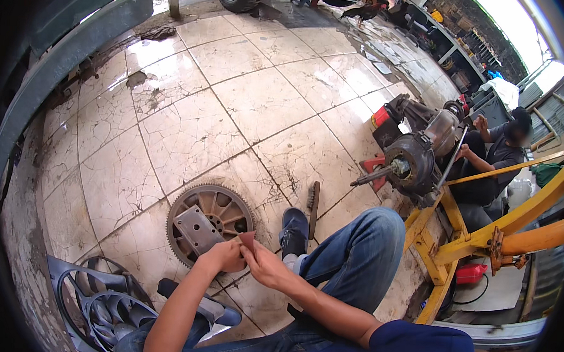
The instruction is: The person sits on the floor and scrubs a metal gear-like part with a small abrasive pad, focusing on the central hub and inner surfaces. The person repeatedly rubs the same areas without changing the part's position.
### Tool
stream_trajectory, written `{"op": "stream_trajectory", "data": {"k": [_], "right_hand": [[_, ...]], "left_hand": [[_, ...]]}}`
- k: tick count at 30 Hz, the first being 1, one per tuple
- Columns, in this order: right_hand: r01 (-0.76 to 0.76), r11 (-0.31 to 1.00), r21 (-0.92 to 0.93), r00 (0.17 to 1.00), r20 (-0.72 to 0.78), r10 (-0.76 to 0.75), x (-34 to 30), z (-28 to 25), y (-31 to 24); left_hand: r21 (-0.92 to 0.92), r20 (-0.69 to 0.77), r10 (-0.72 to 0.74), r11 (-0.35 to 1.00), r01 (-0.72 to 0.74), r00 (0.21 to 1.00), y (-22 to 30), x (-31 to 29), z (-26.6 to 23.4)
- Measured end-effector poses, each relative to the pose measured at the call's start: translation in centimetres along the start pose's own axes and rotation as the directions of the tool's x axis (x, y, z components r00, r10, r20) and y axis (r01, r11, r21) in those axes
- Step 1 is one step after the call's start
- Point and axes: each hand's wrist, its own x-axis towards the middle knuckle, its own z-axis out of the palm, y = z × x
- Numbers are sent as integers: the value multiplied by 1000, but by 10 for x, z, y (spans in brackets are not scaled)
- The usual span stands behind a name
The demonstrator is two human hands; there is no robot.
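A small folded piece of reddish-brown sandpaper (247, 238) is pinched between my two hands. My left hand (224, 256) is closed at its left side, and my right hand (264, 265) grips it from the right. Just beyond them, a round toothed flywheel (232, 211) lies flat on the tiles. On top of it rests a flat grey metal plate (190, 222) with several holes. My left hand overlaps the near edge of the flywheel and the plate's near corner.
A wire brush (314, 206) lies beside my sandaled foot (294, 227). Grey fan blades (112, 313) are at lower left. At right stand an axle assembly (415, 156) and a yellow frame (439, 261), with another person (503, 148) seated behind. The floor tiles (260, 93) are cracked.
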Motion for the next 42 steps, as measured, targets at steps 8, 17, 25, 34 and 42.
{"op": "stream_trajectory", "data": {"k": [8,17,25,34,42], "right_hand": [[-29,998,52,999,-17,30,0,2,6],[-53,998,-14,998,-21,53,-5,2,1],[-64,997,-39,998,-3,64,-1,3,-1],[-16,1000,25,999,31,15,1,1,-8],[101,995,-18,994,-28,-101,-1,3,2]], "left_hand": [[-117,-21,-27,993,25,999,29,-8,-26],[7,-68,30,1000,-29,997,0,1,3],[10,104,-96,995,95,990,41,-14,-41],[65,23,26,998,-28,999,8,6,1],[-9,49,82,997,-82,995,37,-5,-35]]}}
